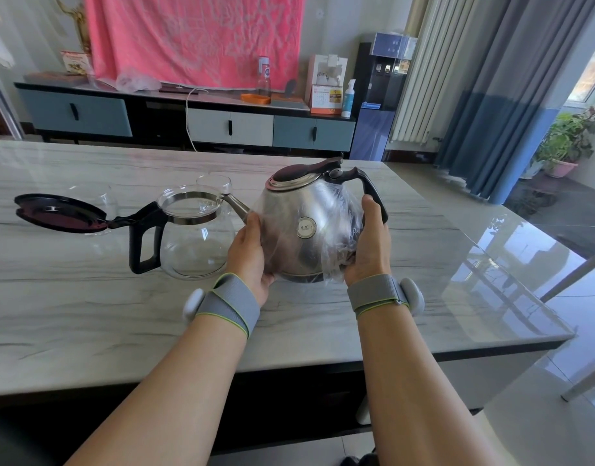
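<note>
A steel kettle [309, 227] wrapped in clear plastic film, with a dark lid and black handle, is held just above the marble table [88, 314]. My left hand [249, 253] grips its left side near the spout. My right hand [370, 243] grips its right side by the handle. Both wrists wear grey bands. To the left stands a glass pot [195, 237] with a black handle and its dark lid [61, 213] flipped open.
Two clear glass cups [215, 183] [94, 196] stand behind the glass pot. A low cabinet [188, 119] with bottles and boxes lines the far wall under a pink cloth. The table's right edge [524, 297] borders shiny floor; a water dispenser [380, 95] and curtains stand beyond.
</note>
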Available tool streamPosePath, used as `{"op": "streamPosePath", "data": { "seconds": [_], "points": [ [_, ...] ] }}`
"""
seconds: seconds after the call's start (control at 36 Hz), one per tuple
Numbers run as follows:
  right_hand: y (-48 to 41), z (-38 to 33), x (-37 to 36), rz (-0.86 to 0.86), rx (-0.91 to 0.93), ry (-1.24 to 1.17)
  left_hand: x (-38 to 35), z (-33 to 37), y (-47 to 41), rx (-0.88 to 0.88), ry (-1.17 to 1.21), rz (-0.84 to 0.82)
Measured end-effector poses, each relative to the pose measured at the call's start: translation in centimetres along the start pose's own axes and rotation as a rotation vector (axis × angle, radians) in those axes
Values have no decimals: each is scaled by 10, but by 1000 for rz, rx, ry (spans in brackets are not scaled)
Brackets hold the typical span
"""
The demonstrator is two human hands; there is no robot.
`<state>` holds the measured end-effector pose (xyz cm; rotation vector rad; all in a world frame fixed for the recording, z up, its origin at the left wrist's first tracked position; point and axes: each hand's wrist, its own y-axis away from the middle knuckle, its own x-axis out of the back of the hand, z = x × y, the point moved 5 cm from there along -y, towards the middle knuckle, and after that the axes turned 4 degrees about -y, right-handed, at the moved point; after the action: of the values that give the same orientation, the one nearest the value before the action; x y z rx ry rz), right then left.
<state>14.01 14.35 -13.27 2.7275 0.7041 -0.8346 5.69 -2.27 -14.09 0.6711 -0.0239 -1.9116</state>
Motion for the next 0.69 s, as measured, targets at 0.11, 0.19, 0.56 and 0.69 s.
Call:
{"op": "streamPosePath", "data": {
  "seconds": [0.11, 0.19, 0.56, 0.69],
  "points": [
    [0, 0, 0, -5, 0, 1, 0, -1, -2, 1, 0, 0],
    [2, -1, 0, -2, 0, 3, 0, -1, -2, 3, 10, 0],
    [7, -4, -1, 15, -11, 18, 0, -1, -2, -2, 16, 6],
    [8, -5, -2, 20, -11, 29, 0, -1, -2, 0, 19, 4]
  ]
}}
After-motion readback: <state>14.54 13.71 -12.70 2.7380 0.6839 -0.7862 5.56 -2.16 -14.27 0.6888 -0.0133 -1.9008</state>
